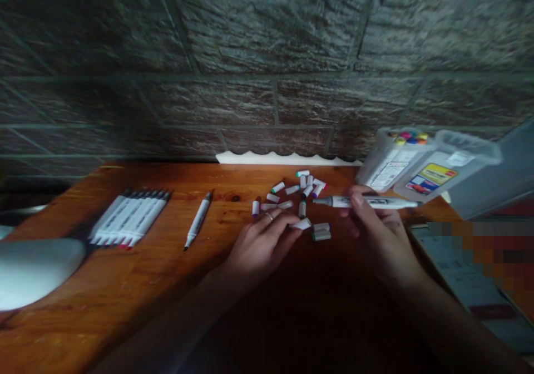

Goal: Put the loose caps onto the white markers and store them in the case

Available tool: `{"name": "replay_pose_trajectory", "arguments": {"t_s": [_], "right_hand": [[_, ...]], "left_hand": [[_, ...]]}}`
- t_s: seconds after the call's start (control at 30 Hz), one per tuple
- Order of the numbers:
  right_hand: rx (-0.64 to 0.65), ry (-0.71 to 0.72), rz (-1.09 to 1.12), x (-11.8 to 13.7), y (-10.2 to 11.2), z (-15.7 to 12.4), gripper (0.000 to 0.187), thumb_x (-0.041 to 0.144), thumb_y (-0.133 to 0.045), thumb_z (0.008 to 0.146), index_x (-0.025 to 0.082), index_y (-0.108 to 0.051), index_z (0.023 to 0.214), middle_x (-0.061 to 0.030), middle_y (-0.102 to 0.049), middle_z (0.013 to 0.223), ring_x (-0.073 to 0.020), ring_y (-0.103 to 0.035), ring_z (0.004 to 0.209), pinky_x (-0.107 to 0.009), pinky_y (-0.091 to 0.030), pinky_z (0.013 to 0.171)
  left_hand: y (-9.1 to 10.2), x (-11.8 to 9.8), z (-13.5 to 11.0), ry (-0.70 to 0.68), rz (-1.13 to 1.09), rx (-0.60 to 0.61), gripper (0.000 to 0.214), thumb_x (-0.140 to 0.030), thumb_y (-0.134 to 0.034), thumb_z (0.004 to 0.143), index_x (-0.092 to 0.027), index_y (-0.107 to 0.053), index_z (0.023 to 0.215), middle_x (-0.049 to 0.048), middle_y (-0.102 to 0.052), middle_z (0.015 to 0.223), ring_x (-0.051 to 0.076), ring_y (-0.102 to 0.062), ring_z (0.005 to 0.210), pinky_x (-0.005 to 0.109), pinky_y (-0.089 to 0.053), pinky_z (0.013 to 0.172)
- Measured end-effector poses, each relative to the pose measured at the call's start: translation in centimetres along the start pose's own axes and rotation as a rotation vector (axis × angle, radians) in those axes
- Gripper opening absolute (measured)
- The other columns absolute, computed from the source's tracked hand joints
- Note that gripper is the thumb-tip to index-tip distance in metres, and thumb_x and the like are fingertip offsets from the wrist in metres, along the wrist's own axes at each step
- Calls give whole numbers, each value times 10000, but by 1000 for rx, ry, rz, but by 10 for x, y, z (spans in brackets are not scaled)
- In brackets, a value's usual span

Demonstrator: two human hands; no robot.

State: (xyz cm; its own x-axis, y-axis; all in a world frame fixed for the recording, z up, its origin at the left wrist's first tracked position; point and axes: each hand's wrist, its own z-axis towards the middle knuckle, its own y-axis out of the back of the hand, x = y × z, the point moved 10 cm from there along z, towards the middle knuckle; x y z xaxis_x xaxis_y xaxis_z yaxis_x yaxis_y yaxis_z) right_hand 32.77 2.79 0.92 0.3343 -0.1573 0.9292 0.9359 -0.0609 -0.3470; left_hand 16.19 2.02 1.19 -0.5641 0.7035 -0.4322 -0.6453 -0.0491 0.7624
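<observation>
Of two clear plastic bins [471, 165], one holds colourful markers [411, 138]; left hand [261, 239] pinches apparently one cap [302, 224], right hand [381, 240] grips one white marker [390, 202].

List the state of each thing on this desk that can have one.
Marker in right hand: held nearly level, uncapped
Marker cap in left hand: held, off its marker
Other marker caps: loose, scattered
Lone marker: lying, uncapped
Marker row: lying side by side, uncapped
Left plastic case: standing, holding markers
Right plastic case: standing, open-topped
</observation>
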Motion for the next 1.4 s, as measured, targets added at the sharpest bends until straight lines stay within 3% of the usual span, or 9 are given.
{"name": "replay_pose_trajectory", "arguments": {"t_s": [0.17, 0.3, 0.4, 0.7, 0.77, 0.9, 0.97, 1.17, 1.4], "right_hand": [[43, 61, -152, 10, -5, -7, 92, 319, -764, 834, 294, -723, 913, 61, -571, 674, -47, -458, 533, -153, -358, 462], [62, 35, -185, 7, -8, -9, 110, 346, -723, 868, 292, -712, 963, 61, -586, 678, -55, -474, 528, -161, -371, 461], [36, 28, -191, 5, -7, -8, 145, 377, -725, 858, 260, -701, 939, 52, -602, 691, -61, -481, 530, -172, -393, 468], [55, 38, -240, 12, -16, -7, 224, 416, -708, 847, 200, -652, 828, 56, -552, 609, -66, -443, 484, -189, -406, 447], [53, 41, -231, 12, -16, -7, 202, 400, -715, 842, 206, -659, 828, 49, -578, 638, -72, -480, 507, -192, -428, 463], [65, 38, -241, 10, -17, -8, 145, 372, -709, 852, 231, -681, 875, 34, -649, 727, -90, -588, 605, -196, -488, 523], [71, 75, -289, 14, -16, -9, 128, 357, -699, 863, 241, -693, 917, 16, -703, 810, -113, -648, 688, -214, -532, 579], [171, 260, -526, 34, -28, -17, 161, 239, -737, 843, 268, -727, 1001, -2, -763, 1010, -165, -714, 931, -289, -592, 834], [179, 387, -729, 36, -32, -27, 127, 257, -715, 862, 254, -708, 988, -22, -757, 938, -173, -718, 811, -287, -594, 713]], "left_hand": [[8, 11, 0, 126, -162, 6, 395, -259, -563, 970, -170, -502, 1350, 17, -682, 972, 127, -646, 817, 246, -525, 806], [-1, 8, 1, 122, -101, 82, 278, -254, -517, 987, -202, -589, 1250, 55, -657, 1181, 176, -618, 1095, 301, -475, 994], [-9, 8, 1, 125, -78, 140, 211, -262, -484, 998, -220, -610, 1163, 48, -653, 1201, 183, -603, 1149, 308, -465, 1021], [-6, 13, -2, 72, -19, 29, 286, -314, -530, 965, -231, -601, 1229, 35, -744, 1132, 202, -714, 989, 293, -551, 895], [-3, 12, -1, 58, -16, 13, 308, -310, -541, 954, -228, -606, 1243, 38, -751, 1115, 201, -722, 955, 285, -557, 879], [-1, 16, -1, 131, -49, 31, 245, -307, -570, 928, -236, -646, 1150, -4, -768, 920, 153, -703, 697, 219, -559, 656], [-1, 17, -1, 162, -81, 45, 224, -303, -565, 929, -234, -656, 1122, -8, -770, 927, 145, -700, 685, 206, -545, 610], [1, 12, 0, 116, -187, 6, 219, -237, -559, 946, -184, -651, 1138, 58, -757, 1105, 177, -719, 948, 268, -556, 859], [5, 7, 1, 75, -241, -31, 176, -209, -573, 947, -181, -652, 1102, 50, -757, 1059, 173, -718, 964, 274, -550, 873]]}}
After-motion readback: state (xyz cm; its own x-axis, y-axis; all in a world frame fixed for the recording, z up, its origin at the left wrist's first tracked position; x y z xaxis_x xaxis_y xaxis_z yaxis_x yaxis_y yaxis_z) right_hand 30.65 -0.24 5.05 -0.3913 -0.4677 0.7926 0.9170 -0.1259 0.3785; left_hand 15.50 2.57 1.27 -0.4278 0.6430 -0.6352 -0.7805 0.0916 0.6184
